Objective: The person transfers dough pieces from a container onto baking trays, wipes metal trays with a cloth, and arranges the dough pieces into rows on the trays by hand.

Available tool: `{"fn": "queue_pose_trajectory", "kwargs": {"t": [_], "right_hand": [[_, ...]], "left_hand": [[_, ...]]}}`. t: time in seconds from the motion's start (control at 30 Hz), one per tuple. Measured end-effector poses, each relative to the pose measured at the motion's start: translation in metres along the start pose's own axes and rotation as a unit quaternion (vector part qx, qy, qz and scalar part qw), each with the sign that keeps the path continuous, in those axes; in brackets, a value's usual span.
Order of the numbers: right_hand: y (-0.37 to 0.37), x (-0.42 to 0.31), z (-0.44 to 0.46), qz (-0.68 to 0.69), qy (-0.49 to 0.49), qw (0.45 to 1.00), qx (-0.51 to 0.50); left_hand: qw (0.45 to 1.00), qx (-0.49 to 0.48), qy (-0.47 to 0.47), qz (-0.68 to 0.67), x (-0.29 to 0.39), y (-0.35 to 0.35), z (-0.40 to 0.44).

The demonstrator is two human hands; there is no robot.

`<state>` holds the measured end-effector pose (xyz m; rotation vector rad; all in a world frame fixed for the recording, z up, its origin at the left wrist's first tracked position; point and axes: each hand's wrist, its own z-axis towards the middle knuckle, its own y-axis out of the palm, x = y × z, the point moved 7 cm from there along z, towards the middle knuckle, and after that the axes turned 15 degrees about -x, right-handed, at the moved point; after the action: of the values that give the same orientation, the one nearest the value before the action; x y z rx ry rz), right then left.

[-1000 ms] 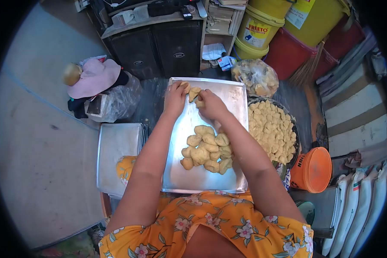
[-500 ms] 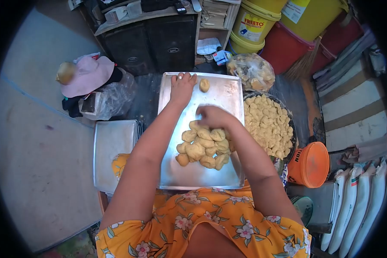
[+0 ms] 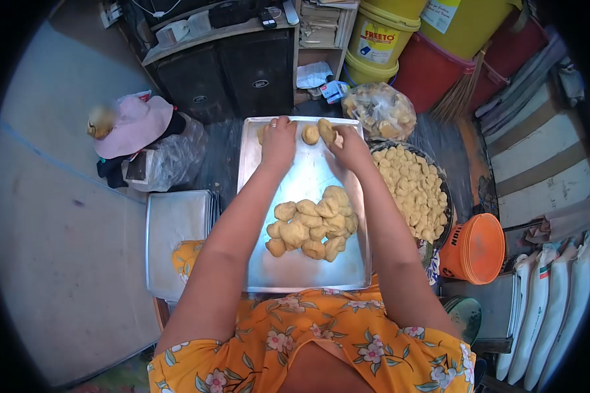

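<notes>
Dough balls [image 3: 295, 232] heaped on metal tray [image 3: 308, 278]; likely soft, light, easily dented; best cupped lightly around sides. Right hand [image 3: 353, 150]: grip narrow on dough piece [image 3: 326, 130], near far edge. Left hand [image 3: 280, 142]: near far-left corner, grip cannot be told.

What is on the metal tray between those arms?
A heap of dough pieces, a round piece near the tray's far edge, and an oblong piece at the right hand. The heap hides the metal beneath; the left hand partly covers another piece.
</notes>
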<state>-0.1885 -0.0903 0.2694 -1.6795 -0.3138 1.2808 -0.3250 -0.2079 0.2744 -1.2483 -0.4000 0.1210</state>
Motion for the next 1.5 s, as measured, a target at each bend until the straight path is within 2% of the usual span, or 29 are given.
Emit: {"fn": "queue_pose_trajectory", "kwargs": {"t": [0.07,0.17,0.27,0.37,0.43,0.53,0.67,0.7,0.8,0.93,1.03,1.07,1.13,1.17,1.23,1.3,1.33,1.37,1.4,1.47,1.5], "right_hand": [[0.007,-0.002,-0.033,0.019,0.074,0.99,-0.116],[0.053,-0.009,-0.064,0.044,-0.092,0.925,-0.367],[0.037,0.006,-0.068,0.146,-0.01,0.932,-0.333],[0.004,0.024,-0.024,0.169,0.058,0.979,-0.102],[-0.007,0.019,0.006,0.111,-0.025,0.989,0.089],[0.023,0.008,0.036,-0.051,-0.072,0.995,0.05],[0.022,0.031,0.027,0.049,0.074,0.996,0.018],[0.018,0.025,0.024,0.004,0.076,0.997,0.034],[0.004,-0.006,0.003,-0.126,0.087,0.984,0.087],[0.027,-0.032,0.022,-0.158,-0.042,0.987,0.003],[0.035,-0.025,0.03,-0.225,-0.033,0.973,0.028],[0.037,-0.016,0.029,-0.177,-0.027,0.984,0.0],[0.036,-0.022,0.021,-0.158,-0.069,0.985,0.022],[0.034,-0.024,0.018,-0.148,-0.09,0.984,0.033],[0.034,-0.031,0.022,-0.174,-0.067,0.982,-0.015],[0.037,-0.03,0.028,-0.196,-0.052,0.978,-0.045],[0.037,-0.026,0.031,-0.206,-0.049,0.976,-0.05],[0.038,-0.022,0.03,-0.216,-0.046,0.974,-0.057],[0.026,-0.032,0.013,-0.203,-0.079,0.976,0.011],[0.013,-0.027,-0.01,-0.047,-0.063,0.997,-0.017],[0.006,-0.022,-0.021,0.028,-0.055,0.998,-0.031]], "left_hand": [[0.992,0.087,0.088,0.015,0.031,-0.016,-0.007],[0.993,-0.058,0.083,0.061,0.035,0.013,0.007],[0.995,-0.059,0.053,0.053,0.025,0.025,0.02],[0.999,-0.017,0.022,0.027,0.029,0.018,0.018],[1.0,-0.007,-0.003,0.009,0.03,0.016,0.013],[0.999,-0.017,-0.039,-0.017,0.021,0.012,0.007],[0.996,-0.001,-0.084,-0.042,-0.014,0.01,-0.008],[0.994,-0.006,-0.099,-0.049,-0.024,0.013,-0.01],[0.999,-0.004,-0.044,-0.025,-0.027,0.019,-0.013],[0.999,-0.027,-0.024,0.024,-0.017,0.019,-0.008],[0.997,0.032,-0.007,0.067,-0.004,0.008,-0.016],[0.999,0.03,-0.016,0.033,-0.003,0.007,-0.02],[0.998,0.026,-0.035,-0.038,0.011,-0.014,-0.037],[0.993,-0.049,-0.032,-0.103,0.016,-0.014,-0.045],[0.952,-0.202,-0.027,-0.228,0.025,-0.007,-0.071],[0.903,-0.322,0.059,-0.278,0.041,0.011,-0.105],[0.9,-0.303,0.15,-0.275,0.051,0.006,-0.118],[0.895,-0.307,0.099,-0.308,0.044,0.009,-0.125],[0.887,-0.309,0.047,-0.339,0.04,0.004,-0.13],[0.883,-0.293,-0.054,-0.364,0.026,0.001,-0.139],[0.874,-0.241,-0.099,-0.409,0.013,0.0,-0.139]]}}
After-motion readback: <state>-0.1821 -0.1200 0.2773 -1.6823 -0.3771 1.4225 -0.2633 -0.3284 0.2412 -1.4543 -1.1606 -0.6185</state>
